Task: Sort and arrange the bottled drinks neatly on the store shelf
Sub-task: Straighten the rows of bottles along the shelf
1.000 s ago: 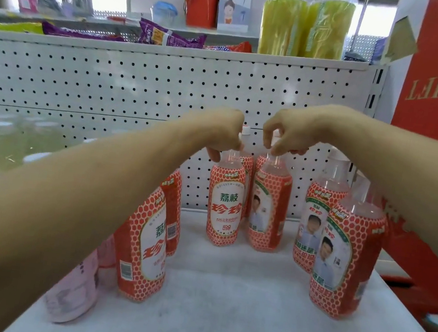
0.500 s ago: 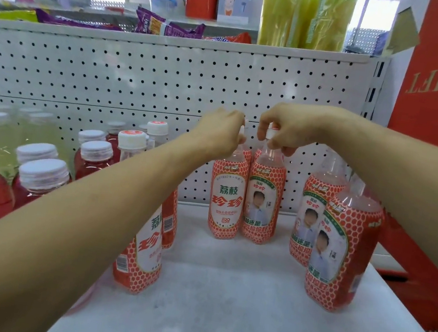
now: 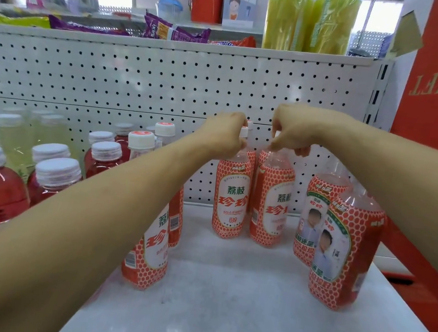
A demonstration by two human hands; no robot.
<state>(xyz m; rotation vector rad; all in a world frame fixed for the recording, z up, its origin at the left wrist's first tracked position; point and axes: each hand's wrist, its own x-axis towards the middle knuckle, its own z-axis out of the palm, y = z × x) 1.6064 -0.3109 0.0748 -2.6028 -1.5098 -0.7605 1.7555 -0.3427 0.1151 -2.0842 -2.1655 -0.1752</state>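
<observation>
Both hands are at a pair of red honeycomb-label bottles. The pair stands upright and side by side, close against the pegboard back panel [image 3: 139, 83].

The left hand [image 3: 223, 138] has its fingers curled round the cap and neck of the left-hand bottle [image 3: 231, 199]. The right hand [image 3: 292, 130] pinches the neck of the right-hand bottle [image 3: 272, 202], and its fingers hide the cap.

Change noted: half a second ago the right-hand bottle showed its portrait side. It now shows the large red characters, matching its neighbour. I judge this a facing turn, done or nearly done for this pair.

Outstanding:
- The portrait-facing bottles [image 3: 344, 250] stand further out from the panel, one ahead of the other, and are not yet turned.
- The bottles under the left forearm [image 3: 152, 244] also sit forward of the panel, with their labels angled away.
</observation>
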